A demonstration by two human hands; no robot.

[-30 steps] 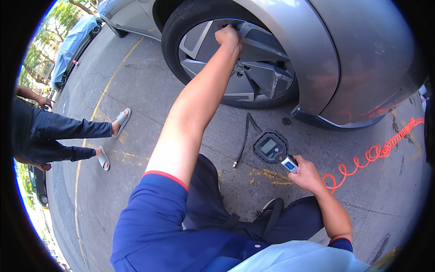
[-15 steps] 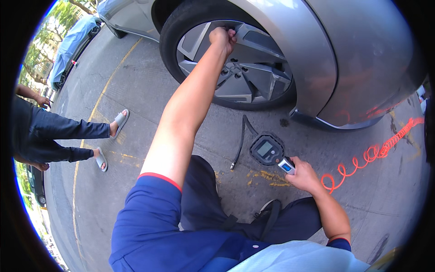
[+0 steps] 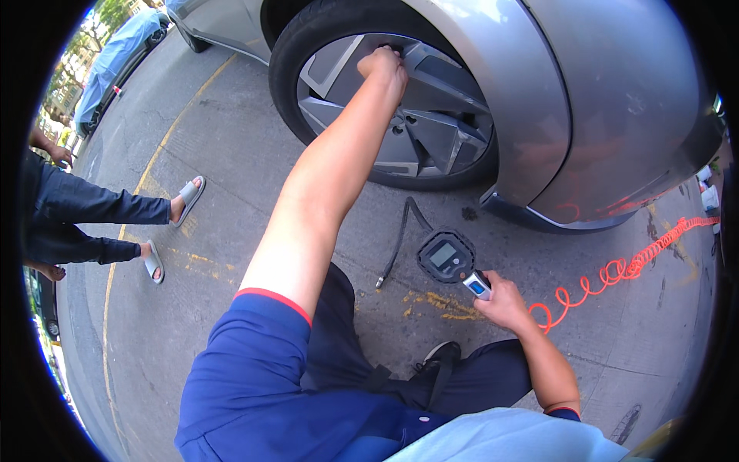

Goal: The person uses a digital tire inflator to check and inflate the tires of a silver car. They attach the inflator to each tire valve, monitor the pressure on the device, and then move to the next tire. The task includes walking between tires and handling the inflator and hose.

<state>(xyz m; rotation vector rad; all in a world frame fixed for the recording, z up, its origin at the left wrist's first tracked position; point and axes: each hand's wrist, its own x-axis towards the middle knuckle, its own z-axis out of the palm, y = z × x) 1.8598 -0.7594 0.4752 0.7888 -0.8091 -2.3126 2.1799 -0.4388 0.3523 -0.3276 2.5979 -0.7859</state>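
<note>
One gauge (image 3: 456,264) | long axis diagonal, display (image 3: 443,255) up-left | right fingers (image 3: 488,306) wrapped around handle (image 3: 477,286) | left fingers (image 3: 382,57) unclear

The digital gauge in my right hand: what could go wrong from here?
The gauge has a black hose with a loose end, which might scrape the pavement. The orange coiled hose trails across it and could snag. Only the right hand holds the gauge while the left hand is at the wheel, so it might slip.
</note>
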